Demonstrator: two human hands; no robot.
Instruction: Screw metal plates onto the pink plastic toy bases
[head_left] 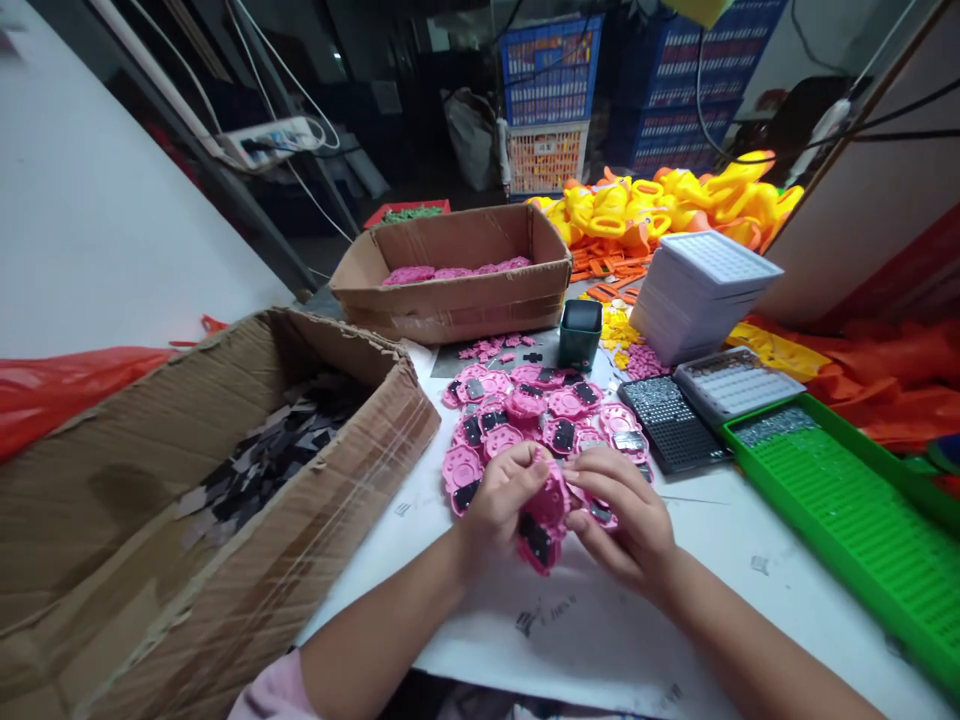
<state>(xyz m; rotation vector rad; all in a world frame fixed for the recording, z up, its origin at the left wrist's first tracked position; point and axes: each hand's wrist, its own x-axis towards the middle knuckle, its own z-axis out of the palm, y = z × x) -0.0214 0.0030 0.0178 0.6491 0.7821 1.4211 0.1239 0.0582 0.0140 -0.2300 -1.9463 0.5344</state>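
Observation:
Between both hands, over the near edge of a pile, is a pink plastic shell [553, 494]. My left hand [504, 497] pinches its left side with thumb and fingers. My right hand [626, 515] has its fingertips closed on the shell's right edge; whether a small part is also between them is hidden. Just beneath lies another pink shell [541, 545] with a black piece in it. Behind the hands spreads a pile of similar pink shells [501, 440], several with black or silvery rectangular pieces.
A cardboard box [360, 480] with dark and grey flat pieces stands left. Behind the pile are a second carton [457, 310] and a dark green cup [580, 335]. At right are a black tray [667, 425], a green tray [847, 540] and stacked white trays [690, 300]. Yellow plastic parts [675, 205] lie behind.

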